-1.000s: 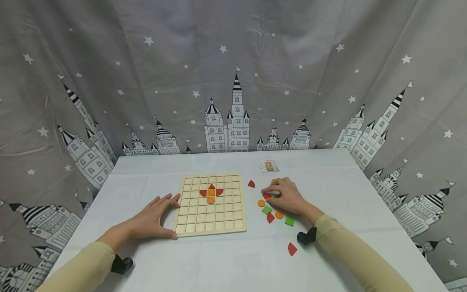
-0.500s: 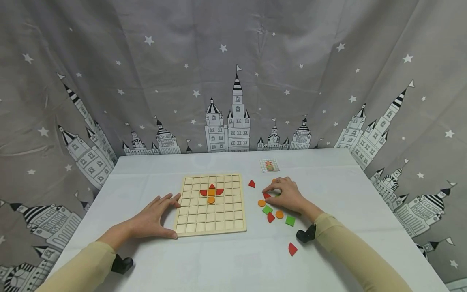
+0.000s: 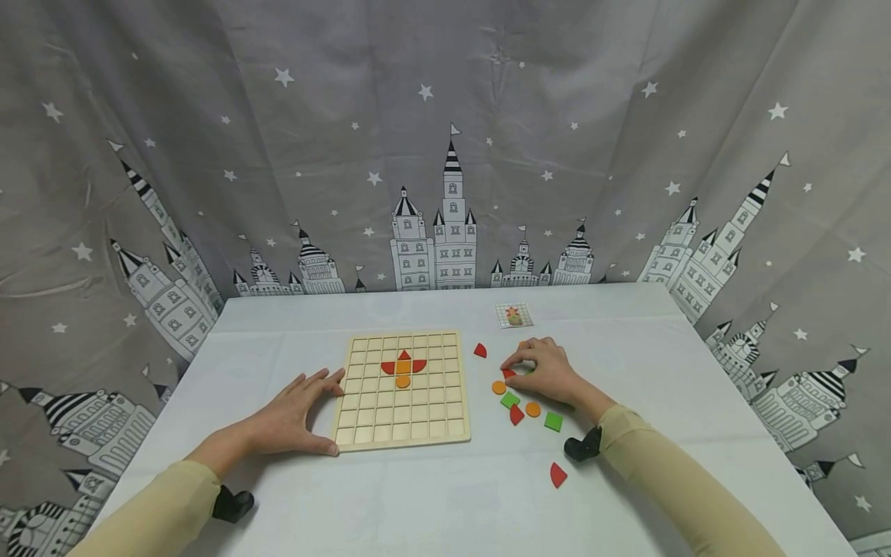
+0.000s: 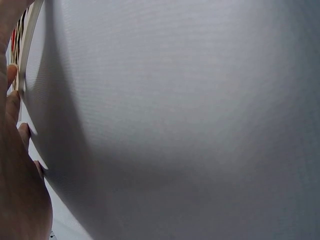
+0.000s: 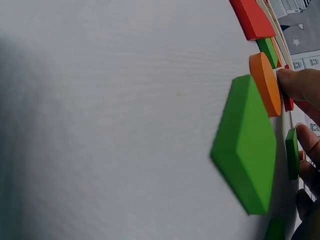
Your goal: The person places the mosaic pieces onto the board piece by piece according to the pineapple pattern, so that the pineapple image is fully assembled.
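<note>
My left hand (image 3: 295, 418) rests at the left side of a wooden grid board (image 3: 418, 433), fingers spread, thumb and fingertips at its edge. On the board lie a red triangle (image 3: 404, 355), an orange square (image 3: 404, 367), an orange disc (image 3: 403, 382) and two red quarter-circles (image 3: 419, 365). Right of the board, my right hand (image 3: 550, 377) pinches a red piece (image 3: 509, 374) between thumb and index finger, low over the table; its shape is partly hidden. In the right wrist view, the thumb meets that red piece (image 5: 288, 102), and a green piece (image 5: 292, 155) lies under the other fingers.
Around the right hand lie loose orange discs (image 3: 499, 387), green squares (image 3: 553, 422) and red quarter-circles (image 3: 516, 415). One red quarter-circle (image 3: 558, 475) is nearer the front, another (image 3: 480, 350) beside the board. A small picture card (image 3: 514, 316) lies at the back.
The right hand has shifted very slightly and covers more of the green piece under it than a second ago. The left hand and board stay put.
</note>
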`<state>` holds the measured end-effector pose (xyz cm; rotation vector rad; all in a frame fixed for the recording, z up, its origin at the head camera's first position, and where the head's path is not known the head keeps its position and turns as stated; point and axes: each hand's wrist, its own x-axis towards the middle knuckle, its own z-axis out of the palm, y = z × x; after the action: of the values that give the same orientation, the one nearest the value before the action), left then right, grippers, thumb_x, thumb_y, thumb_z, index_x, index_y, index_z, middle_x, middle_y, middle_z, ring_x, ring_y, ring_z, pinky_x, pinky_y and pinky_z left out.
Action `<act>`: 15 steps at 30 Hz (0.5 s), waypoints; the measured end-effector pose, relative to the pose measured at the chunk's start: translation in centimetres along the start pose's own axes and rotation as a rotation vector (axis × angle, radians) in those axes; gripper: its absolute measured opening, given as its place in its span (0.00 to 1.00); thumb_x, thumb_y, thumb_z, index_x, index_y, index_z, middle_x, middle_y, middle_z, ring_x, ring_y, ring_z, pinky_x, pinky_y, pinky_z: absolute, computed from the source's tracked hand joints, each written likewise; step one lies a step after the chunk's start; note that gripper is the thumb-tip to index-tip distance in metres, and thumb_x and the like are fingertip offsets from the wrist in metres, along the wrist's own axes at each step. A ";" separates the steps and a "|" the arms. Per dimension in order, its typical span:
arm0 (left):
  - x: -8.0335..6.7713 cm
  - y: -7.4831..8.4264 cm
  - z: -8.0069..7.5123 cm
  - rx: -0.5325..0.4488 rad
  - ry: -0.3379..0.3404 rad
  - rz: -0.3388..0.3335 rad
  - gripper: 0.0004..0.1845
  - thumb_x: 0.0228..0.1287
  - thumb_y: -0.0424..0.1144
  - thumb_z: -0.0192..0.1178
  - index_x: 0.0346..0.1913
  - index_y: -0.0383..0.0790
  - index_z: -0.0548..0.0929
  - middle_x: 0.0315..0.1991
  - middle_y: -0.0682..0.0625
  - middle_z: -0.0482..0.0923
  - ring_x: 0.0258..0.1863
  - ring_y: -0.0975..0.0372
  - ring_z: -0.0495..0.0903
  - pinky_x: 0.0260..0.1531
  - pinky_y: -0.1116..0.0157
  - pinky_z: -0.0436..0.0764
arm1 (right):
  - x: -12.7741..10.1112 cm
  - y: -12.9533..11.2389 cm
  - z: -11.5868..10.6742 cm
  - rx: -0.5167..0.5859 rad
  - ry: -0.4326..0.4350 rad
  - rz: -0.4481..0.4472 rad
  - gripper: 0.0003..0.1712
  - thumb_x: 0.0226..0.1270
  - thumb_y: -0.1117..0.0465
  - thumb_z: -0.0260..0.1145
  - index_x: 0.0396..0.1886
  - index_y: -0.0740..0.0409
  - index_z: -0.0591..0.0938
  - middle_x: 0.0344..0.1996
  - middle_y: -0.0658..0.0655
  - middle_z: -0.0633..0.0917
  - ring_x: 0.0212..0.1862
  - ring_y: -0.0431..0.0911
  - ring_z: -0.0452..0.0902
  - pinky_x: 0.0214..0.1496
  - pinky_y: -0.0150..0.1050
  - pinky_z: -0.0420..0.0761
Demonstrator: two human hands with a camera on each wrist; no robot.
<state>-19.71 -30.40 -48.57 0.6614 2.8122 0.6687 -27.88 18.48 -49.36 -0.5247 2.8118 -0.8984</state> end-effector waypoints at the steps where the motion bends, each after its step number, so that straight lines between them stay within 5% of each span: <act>1: 0.0 0.0 0.0 -0.001 0.001 0.002 0.52 0.38 0.76 0.74 0.63 0.48 0.73 0.80 0.45 0.56 0.79 0.42 0.49 0.77 0.39 0.42 | 0.0 0.0 0.0 -0.001 0.002 -0.002 0.13 0.59 0.45 0.78 0.45 0.34 0.90 0.52 0.48 0.79 0.61 0.52 0.65 0.67 0.54 0.63; 15: 0.1 -0.2 0.2 0.004 0.006 -0.001 0.51 0.38 0.76 0.73 0.63 0.49 0.73 0.80 0.45 0.55 0.79 0.42 0.49 0.77 0.39 0.42 | 0.2 -0.9 0.3 -0.062 0.079 -0.100 0.11 0.60 0.48 0.77 0.42 0.41 0.91 0.50 0.49 0.80 0.60 0.52 0.66 0.64 0.54 0.65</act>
<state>-19.76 -30.42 -48.85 0.6604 2.8196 0.6665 -27.73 17.58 -49.10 -0.6575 2.9158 -0.8708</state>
